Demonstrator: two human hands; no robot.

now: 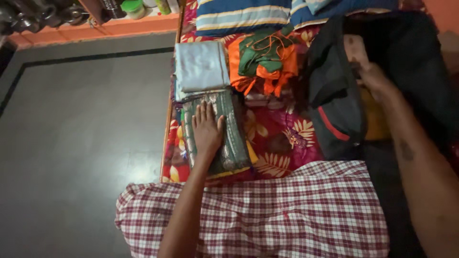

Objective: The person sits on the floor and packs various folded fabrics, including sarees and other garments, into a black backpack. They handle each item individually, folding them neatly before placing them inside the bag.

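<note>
Head view shows the left hand (206, 130) lying flat, fingers spread wide, on a folded green cloth (229, 138) at the bed's (282, 138) left edge, below a folded white cloth (201, 66). Right hand (370, 76) reaches into an open black bag (334, 110); its fingers are hidden, so their state cannot be told.

Left hand (207, 130) flat, palm down, fingers spread; right hand (370, 76) forward, arm outstretched, fingers partly hidden.
</note>
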